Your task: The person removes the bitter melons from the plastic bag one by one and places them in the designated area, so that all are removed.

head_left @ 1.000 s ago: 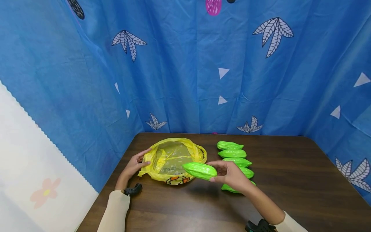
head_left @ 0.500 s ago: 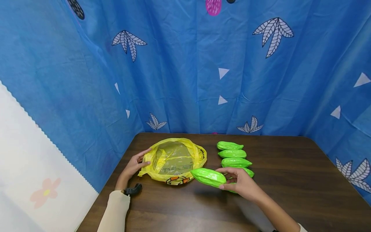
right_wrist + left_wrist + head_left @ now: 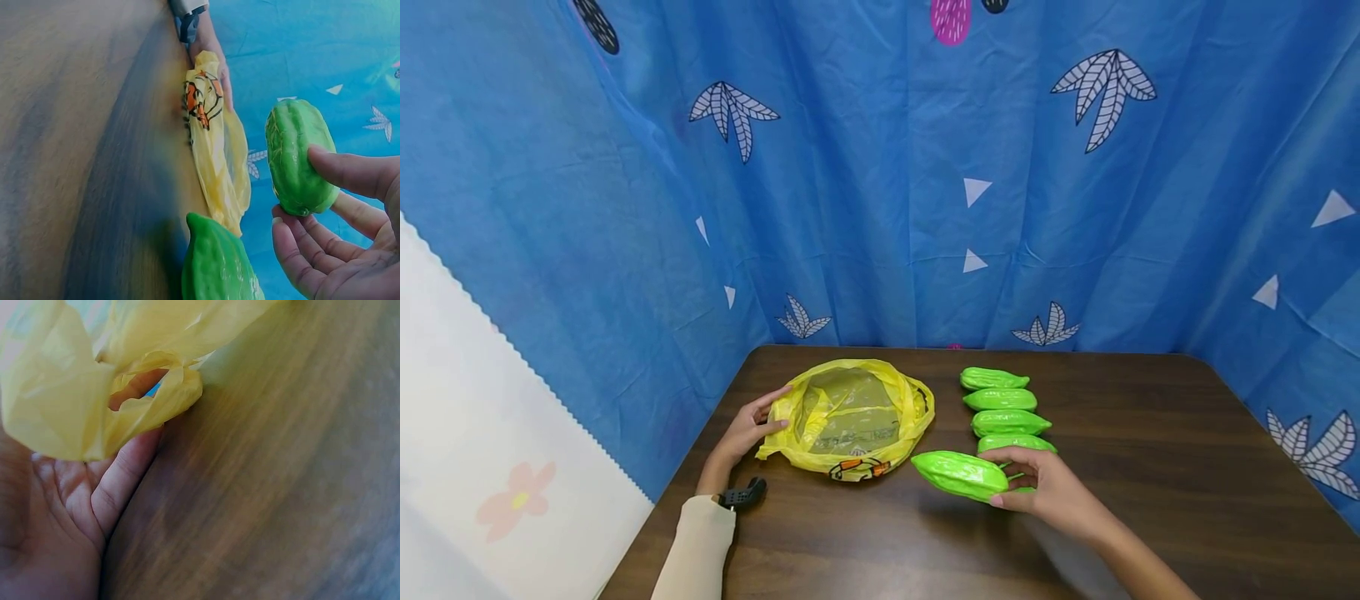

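Note:
My right hand holds a glossy green ridged gourd by its right end, between thumb and fingertips. Its pointed left end faces the yellow plastic bag. In the right wrist view the held gourd is raised off the table, with another gourd below it. The bag lies with its mouth spread wide on the left side. My left hand holds the bag's left rim, thumb in front and fingers at the back edge. In the left wrist view, yellow film covers most of those fingers.
Several more green gourds lie in a column right of the bag; the nearest is mostly hidden by my right hand. The dark wooden table ends at a blue patterned curtain. White cloth hangs at the left.
My right hand has drawn the gourd to the right and nearer to me, from the bag's front right rim to in front of the column. The left hand and bag stay put.

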A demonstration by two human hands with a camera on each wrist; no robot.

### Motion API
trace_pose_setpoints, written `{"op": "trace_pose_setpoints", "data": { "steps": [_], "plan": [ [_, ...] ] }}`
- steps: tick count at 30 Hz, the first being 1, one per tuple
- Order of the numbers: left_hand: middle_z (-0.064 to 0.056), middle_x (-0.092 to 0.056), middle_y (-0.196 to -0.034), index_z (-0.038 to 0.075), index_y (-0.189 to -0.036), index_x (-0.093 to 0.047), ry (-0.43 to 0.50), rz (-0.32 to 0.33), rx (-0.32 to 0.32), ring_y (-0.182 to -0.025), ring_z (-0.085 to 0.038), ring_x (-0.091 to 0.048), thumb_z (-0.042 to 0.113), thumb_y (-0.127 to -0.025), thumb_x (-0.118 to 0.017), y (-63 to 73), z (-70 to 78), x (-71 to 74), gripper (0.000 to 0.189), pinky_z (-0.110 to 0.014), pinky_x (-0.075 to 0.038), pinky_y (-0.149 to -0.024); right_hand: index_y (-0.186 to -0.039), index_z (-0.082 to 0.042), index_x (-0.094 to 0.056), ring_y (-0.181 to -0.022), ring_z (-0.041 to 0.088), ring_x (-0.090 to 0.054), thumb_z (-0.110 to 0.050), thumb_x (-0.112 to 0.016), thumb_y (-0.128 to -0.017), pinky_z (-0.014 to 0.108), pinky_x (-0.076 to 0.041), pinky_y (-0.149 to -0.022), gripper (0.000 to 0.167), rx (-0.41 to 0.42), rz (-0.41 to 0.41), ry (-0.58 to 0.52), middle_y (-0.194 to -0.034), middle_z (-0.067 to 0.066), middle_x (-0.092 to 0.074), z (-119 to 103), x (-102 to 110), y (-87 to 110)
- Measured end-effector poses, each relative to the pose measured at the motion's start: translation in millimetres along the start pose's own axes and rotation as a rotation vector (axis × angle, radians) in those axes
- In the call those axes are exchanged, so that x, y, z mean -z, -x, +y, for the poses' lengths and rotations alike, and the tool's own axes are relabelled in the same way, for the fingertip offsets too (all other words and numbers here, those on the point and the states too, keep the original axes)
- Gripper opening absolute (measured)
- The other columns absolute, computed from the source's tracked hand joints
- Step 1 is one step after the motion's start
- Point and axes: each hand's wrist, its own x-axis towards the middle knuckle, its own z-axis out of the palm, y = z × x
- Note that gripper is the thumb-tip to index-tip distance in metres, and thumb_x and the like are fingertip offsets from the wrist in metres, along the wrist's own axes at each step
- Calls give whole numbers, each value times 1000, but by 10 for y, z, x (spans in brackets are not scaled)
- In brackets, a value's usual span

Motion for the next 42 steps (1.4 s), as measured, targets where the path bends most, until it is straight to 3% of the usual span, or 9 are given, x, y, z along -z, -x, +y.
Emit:
{"op": "trace_pose_setpoints", "data": {
  "steps": [7, 11, 19, 27, 32, 38, 42],
  "plan": [
    [-17, -39, -159, 8, -154, -45, -8, 2, 3, -129, -13, -51, 8, -97, -69, -1, 11, 22, 62, -25, -50, -92, -130, 0, -67, -101, 17, -66, -15, -83, -85, 33, -56, -82, 50, 66, 0, 35, -123, 16, -68, 61, 65, 107],
    [-21, -37, -159, 5, -154, -44, -2, -10, -4, -128, -13, -52, 9, -97, -69, 4, 29, 18, 63, -26, -51, -91, -130, -3, -67, -101, 14, -66, -17, -83, -85, 33, -57, -80, 49, 35, -8, 51, -123, 16, -67, 116, 102, 174],
    [-15, -40, -159, 9, -154, -46, 6, 0, 11, -128, -6, -50, 9, -96, -70, 2, 52, 10, 63, -23, -49, -93, -133, -5, -66, -101, 15, -64, -18, -82, -87, 34, -57, -77, 51, 6, -58, 34, -128, 19, -64, 185, 174, 264],
    [-21, -37, -159, 4, -154, -43, -2, -13, -8, -132, -22, -51, 7, -97, -68, 6, 47, 11, 62, -24, -50, -92, -137, 0, -61, -104, 10, -65, -14, -78, -90, 33, -57, -75, 51, 18, -116, -9, -131, 24, -61, 277, 215, 376],
    [-19, -38, -159, 6, -154, -44, 5, -7, 2, -132, -21, -50, 7, -97, -68, 13, 98, 4, 62, -23, -49, -93, -136, 1, -61, -106, 9, -65, -12, -76, -91, 34, -57, -75, 50, 34, -138, -15, -130, 19, -64, 321, 260, 427],
    [-19, -38, -159, 6, -154, -44, 8, -11, -2, -138, -42, -41, 7, -97, -68, 4, 38, 3, 63, -22, -48, -95, -136, 1, -61, -105, 9, -64, -9, -74, -92, 33, -57, -77, 48, 32, -173, -43, -131, -1, -65, 397, 314, 500],
    [-19, -38, -159, 6, -154, -43, 12, -10, -1, -140, -45, -37, 7, -97, -68, 4, 26, -4, 63, -21, -47, -95, -136, -1, -62, -104, 10, -64, -11, -74, -92, 34, -57, -77, 46, -2, -197, -59, -129, -8, -65, 431, 358, 538]
  ]
}}
